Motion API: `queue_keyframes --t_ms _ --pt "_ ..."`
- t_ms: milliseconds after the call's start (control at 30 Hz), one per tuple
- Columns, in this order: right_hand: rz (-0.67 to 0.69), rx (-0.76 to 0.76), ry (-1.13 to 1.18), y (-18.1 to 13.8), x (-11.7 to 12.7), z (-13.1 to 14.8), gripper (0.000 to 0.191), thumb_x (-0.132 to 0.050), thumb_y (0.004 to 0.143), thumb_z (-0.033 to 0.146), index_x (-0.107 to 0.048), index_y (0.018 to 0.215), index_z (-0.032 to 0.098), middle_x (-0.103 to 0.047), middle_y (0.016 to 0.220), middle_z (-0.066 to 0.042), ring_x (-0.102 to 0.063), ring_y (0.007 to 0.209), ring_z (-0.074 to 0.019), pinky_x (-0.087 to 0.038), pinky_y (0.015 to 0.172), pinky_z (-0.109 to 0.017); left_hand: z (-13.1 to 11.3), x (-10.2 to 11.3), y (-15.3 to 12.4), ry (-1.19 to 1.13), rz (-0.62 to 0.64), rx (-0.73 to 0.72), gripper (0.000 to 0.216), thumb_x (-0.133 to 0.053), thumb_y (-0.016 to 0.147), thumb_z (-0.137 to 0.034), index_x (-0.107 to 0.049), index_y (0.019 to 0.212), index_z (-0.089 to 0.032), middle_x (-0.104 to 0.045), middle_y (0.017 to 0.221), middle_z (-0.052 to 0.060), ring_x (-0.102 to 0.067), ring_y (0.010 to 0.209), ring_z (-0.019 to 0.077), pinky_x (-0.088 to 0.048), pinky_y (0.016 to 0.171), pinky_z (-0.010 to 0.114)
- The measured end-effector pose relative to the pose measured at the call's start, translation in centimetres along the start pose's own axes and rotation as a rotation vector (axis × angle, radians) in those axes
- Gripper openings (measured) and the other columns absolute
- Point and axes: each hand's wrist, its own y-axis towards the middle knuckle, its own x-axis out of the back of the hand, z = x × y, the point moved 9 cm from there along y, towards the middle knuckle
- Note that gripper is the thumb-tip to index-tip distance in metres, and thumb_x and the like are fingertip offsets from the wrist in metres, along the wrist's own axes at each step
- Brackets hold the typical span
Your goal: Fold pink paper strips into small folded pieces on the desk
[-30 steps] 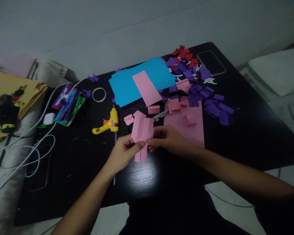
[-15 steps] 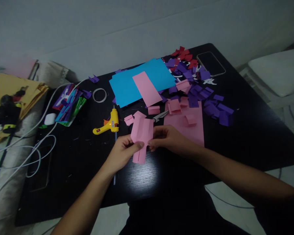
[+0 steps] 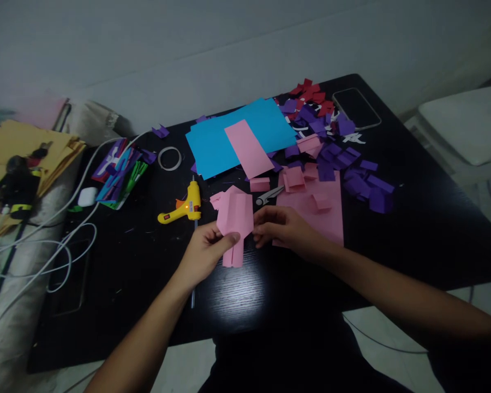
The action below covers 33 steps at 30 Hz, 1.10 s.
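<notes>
One pink folded paper [image 3: 236, 213] is pinched in my left hand [image 3: 199, 254], over the black table's [image 3: 147, 311] six o'clock side.
My thumb [image 3: 230, 239] presses where it narrows, probably to keep the folds flat; my right hand [image 3: 288, 230], fingers parted around nothing I can see, sits just beside its three o'clock edge. At ten o'clock lies the glue gun [image 3: 192, 205], nozzle pointing away, likely for safety.

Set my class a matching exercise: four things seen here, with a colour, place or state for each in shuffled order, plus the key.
1. Glue gun
2. Large stacked sheets
3. Large folded piece
4. Seat

A. Pink, held in the left hand
B. White, off the table
C. Yellow
D. Blue, under a pink strip

Pairs: 1-C, 2-D, 3-A, 4-B
</notes>
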Motion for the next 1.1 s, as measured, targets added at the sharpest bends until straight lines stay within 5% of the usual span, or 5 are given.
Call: queue_keyframes --t_ms 167,367,700,900,1100 --pt "0.121 -0.046 -0.019 -0.4 -1.9 -1.2 0.019 -0.078 0.080 0.030 -0.069 0.088 0.015 -0.069 0.081 -0.003 -0.069 0.071 -0.0165 -0.060 0.059 -0.029 -0.7 -1.2 -0.1 -0.046 0.077 -0.036 0.017 -0.073 0.087 -0.031 -0.076 0.083 -0.015 -0.074 0.072 0.002 -0.066 0.062 0.0152 -0.052 0.060 0.026" --pt "0.107 0.005 -0.054 -0.4 -1.6 -1.2 0.023 -0.081 0.081 0.034 -0.068 0.083 0.015 -0.070 0.074 -0.002 -0.068 0.064 -0.0135 -0.059 0.058 -0.026 -0.8 -1.7 -0.1 -0.053 0.125 -0.049 0.017 -0.072 0.090 -0.031 -0.076 0.088 -0.015 -0.077 0.078 0.005 -0.072 0.071 0.0184 -0.056 0.066 0.028" --pt "0.000 0.009 -0.076 -0.1 -0.1 -0.1 0.015 -0.070 0.083 0.025 -0.059 0.075 0.019 -0.063 0.064 0.002 -0.063 0.057 -0.0120 -0.054 0.054 -0.025 -0.4 0.2 -0.1 -0.022 -0.015 -0.059 0.019 -0.077 0.086 -0.032 -0.074 0.080 -0.014 -0.070 0.070 0.000 -0.059 0.061 0.0117 -0.047 0.060 0.023" --pt "0.128 0.038 -0.077 -0.3 -2.1 -1.0 0.030 -0.081 0.080 0.037 -0.066 0.096 0.015 -0.069 0.084 -0.003 -0.069 0.071 -0.0164 -0.059 0.059 -0.028 -0.1 -1.4 -0.1 -0.068 0.098 -0.048 0.023 -0.073 0.090 -0.037 -0.075 0.088 -0.014 -0.076 0.078 0.004 -0.067 0.068 0.0168 -0.053 0.064 0.027" --pt "0.134 0.064 -0.081 -0.4 -2.0 -0.6 0.020 -0.072 0.087 0.034 -0.067 0.094 0.016 -0.071 0.083 -0.003 -0.069 0.072 -0.0162 -0.060 0.068 -0.031 -0.5 -1.3 0.2 -0.042 0.110 -0.041 0.022 -0.070 0.091 -0.036 -0.069 0.084 -0.015 -0.064 0.060 -0.002 -0.057 0.054 0.0124 -0.048 0.056 0.024"
